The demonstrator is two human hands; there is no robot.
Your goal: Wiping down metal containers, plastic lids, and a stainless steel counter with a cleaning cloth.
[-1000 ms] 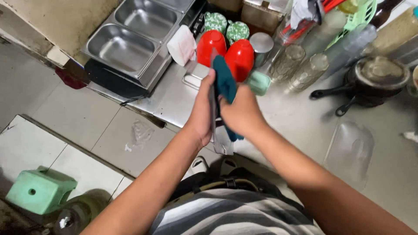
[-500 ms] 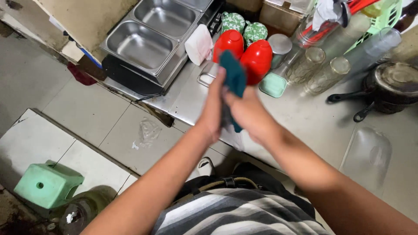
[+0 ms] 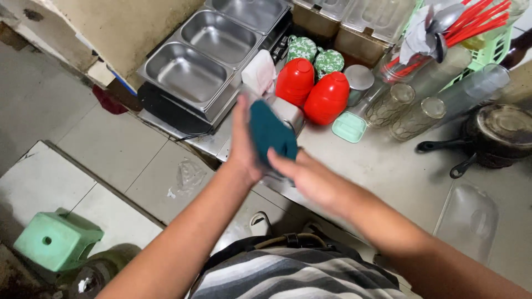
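My left hand is raised over the front edge of the steel counter, fingers up. It grips a flat metal utensil that is almost wholly hidden. A teal cloth lies against that hand and the utensil. My right hand, blurred by motion, presses the cloth's lower edge with its fingers. Just behind the cloth a small shiny metal box stands on the counter.
Steel trays sit at the counter's left. Two red containers, a mint lid, several glasses, a basket of red utensils and a black pan stand behind. A clear glass lies right. A green stool is on the floor.
Both hands have shifted left and slightly up with the cloth. The right hand has slid down the utensil to the cloth's lower edge. The camera has also moved.
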